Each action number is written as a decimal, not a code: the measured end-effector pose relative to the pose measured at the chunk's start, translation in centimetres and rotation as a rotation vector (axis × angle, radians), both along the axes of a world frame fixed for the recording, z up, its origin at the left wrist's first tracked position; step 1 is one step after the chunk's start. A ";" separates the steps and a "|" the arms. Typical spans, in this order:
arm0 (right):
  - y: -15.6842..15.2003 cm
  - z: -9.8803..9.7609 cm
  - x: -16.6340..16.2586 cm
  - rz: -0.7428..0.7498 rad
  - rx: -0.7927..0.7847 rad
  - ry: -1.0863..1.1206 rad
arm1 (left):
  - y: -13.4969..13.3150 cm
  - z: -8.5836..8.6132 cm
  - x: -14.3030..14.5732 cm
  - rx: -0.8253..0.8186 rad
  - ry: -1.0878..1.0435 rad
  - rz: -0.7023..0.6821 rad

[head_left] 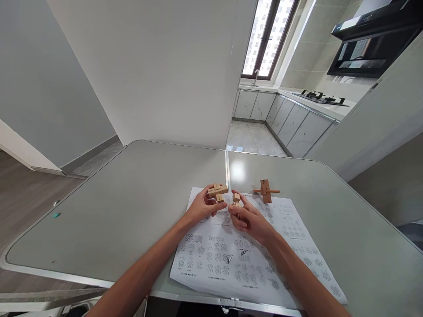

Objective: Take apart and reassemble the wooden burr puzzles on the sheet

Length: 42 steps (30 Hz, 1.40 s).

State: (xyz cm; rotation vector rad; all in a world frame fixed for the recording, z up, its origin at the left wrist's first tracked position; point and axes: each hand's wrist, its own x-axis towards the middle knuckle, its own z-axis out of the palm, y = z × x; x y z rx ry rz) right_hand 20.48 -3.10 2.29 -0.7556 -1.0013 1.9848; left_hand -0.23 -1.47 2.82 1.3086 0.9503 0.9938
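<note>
Pale wooden puzzle blocks [218, 189] fitted crosswise into one another are gripped in my left hand [205, 204], its thumb below them. Just to the right, my right hand [246, 215] pinches a smaller notched wooden block [236, 197] between thumb and fingers. A small gap separates the two pieces, which are both held above a printed sheet [218, 264] of puzzle diagrams. Beyond my right hand lies a reddish-brown wooden piece [265, 191] with a thin rod across it and a dark mark on top. Fingers hide parts of both held pieces.
The grey folding table [132, 211] has a metal seam down its middle and a pale rim. A small teal bit [56, 215] lies near its left edge. A white wall [158, 75] rises behind, with a kitchen counter [307, 103] at the back right.
</note>
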 end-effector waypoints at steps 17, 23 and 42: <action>0.2 -1.9 -0.4 -0.095 0.188 -0.203 | -1.2 -0.4 0.7 0.237 0.201 0.009; 0.2 -2.2 -0.5 -0.150 0.191 -0.237 | -1.2 -0.7 0.7 0.367 0.327 -0.025; 0.2 -2.0 -0.8 -0.145 0.413 -0.538 | -1.1 -1.6 0.5 0.682 0.559 -0.029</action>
